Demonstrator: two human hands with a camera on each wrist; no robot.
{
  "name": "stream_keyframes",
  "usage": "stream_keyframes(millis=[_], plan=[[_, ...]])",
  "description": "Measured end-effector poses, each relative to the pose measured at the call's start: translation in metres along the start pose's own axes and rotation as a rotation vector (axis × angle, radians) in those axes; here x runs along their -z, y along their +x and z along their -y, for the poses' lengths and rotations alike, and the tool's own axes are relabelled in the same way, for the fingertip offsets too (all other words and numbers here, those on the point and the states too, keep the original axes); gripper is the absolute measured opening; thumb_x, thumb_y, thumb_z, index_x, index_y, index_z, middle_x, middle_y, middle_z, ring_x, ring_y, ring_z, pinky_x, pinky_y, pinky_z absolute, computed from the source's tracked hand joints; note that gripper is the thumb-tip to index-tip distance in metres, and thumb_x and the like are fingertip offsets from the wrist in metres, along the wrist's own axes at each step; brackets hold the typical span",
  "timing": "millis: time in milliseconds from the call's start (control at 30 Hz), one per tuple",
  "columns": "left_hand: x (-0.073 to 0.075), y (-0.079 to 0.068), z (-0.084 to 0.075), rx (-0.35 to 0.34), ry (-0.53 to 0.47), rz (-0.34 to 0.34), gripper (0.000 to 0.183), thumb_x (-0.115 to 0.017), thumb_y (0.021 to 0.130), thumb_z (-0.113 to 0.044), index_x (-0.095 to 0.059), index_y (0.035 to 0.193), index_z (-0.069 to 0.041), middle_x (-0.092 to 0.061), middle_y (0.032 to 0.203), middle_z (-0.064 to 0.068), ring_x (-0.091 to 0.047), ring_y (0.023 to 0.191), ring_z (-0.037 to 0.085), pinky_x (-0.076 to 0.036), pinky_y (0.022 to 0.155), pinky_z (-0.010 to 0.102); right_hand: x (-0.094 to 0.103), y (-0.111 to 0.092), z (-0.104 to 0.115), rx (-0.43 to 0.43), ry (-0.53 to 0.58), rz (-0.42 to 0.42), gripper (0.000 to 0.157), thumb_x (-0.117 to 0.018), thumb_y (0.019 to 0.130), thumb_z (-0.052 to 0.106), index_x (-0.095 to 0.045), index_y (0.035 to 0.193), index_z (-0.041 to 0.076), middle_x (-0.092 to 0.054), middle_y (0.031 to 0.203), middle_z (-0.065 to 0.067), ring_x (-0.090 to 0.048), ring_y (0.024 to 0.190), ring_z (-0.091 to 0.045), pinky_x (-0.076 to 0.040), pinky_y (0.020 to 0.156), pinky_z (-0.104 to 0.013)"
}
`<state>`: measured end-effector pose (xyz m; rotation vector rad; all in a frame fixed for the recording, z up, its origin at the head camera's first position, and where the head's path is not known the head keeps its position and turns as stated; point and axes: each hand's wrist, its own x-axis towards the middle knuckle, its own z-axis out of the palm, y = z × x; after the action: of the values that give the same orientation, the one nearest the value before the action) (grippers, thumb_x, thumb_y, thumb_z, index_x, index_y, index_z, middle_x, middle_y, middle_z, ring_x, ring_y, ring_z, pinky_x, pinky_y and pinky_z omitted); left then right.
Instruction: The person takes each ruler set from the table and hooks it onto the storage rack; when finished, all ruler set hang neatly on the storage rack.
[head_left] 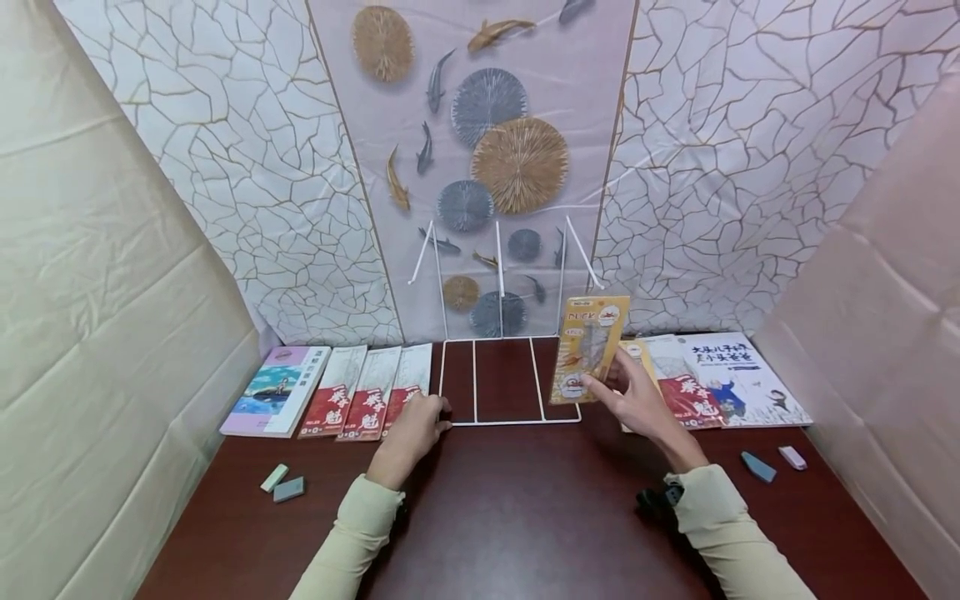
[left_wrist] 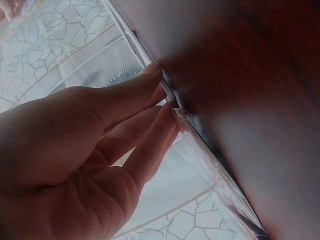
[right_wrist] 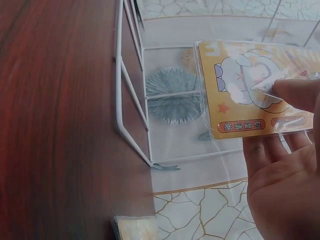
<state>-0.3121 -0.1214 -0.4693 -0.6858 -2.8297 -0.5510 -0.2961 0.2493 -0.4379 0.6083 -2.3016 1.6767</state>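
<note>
A white wire rack [head_left: 517, 422] with upright dividers stands at the back middle of the dark table. My left hand [head_left: 416, 429] is at its front left corner; in the left wrist view the thumb and fingers pinch the white wire [left_wrist: 141, 51]. My right hand [head_left: 637, 396] holds a yellow ruler-set pack [head_left: 588, 350] upright above the rack's right side. The right wrist view shows the clear-wrapped pack [right_wrist: 240, 112] between thumb and fingers, apart from the wire.
On the left lie a purple-edged book [head_left: 273, 392] and several red-and-white packs [head_left: 327, 400]. On the right are another yellow pack [head_left: 637, 354], a red-and-white pack [head_left: 686, 400] and a white picture book [head_left: 742, 379]. Small eraser-like blocks [head_left: 289, 489] lie near both table sides.
</note>
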Motion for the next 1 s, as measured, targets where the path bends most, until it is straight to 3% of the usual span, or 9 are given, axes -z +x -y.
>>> stream_keyframes(millis=[333,467,667,1000], plan=[[-0.0024,-0.0003,-0.0002,-0.012,-0.008,-0.017,0.011,-0.081,0.082,-0.007,-0.076,0.092,-0.005,-0.076,0.089,0.011,-0.070,0.085,0.032,-0.057,0.078,0.044,0.0031,-0.0004,0.0010,-0.050,-0.043,-0.010,0.048,-0.066,0.097,0.015,-0.048,0.141,0.008,-0.071,0.115,-0.023,-0.072,0.096,-0.018,-0.059,0.078,-0.027],[0.0001,0.0008,-0.0003,-0.014,-0.004,-0.014,0.012,-0.081,0.082,-0.006,-0.076,0.092,-0.004,-0.076,0.089,0.012,-0.070,0.085,0.031,-0.057,0.078,0.044,0.0036,0.0008,0.0027,-0.075,-0.023,-0.012,0.049,-0.066,0.097,0.018,-0.048,0.141,0.009,-0.071,0.116,-0.022,-0.073,0.095,-0.017,-0.061,0.078,-0.032],[0.0019,-0.0006,-0.0010,-0.019,-0.009,-0.011,0.012,-0.080,0.082,-0.005,-0.076,0.093,-0.003,-0.076,0.090,0.012,-0.070,0.086,0.032,-0.057,0.079,0.044,0.0028,-0.0009,0.0006,-0.040,-0.026,0.011,0.049,-0.065,0.098,0.016,-0.047,0.143,0.011,-0.070,0.120,-0.021,-0.072,0.098,-0.021,-0.061,0.080,-0.033],[0.0005,-0.0011,0.0010,-0.052,0.008,-0.042,0.010,-0.080,0.081,-0.004,-0.076,0.090,-0.004,-0.076,0.086,0.011,-0.070,0.081,0.030,-0.057,0.075,0.042,0.0025,-0.0012,0.0026,-0.044,-0.005,-0.005,0.048,-0.065,0.097,0.015,-0.048,0.142,0.007,-0.069,0.120,-0.025,-0.072,0.097,-0.015,-0.061,0.079,-0.032]])
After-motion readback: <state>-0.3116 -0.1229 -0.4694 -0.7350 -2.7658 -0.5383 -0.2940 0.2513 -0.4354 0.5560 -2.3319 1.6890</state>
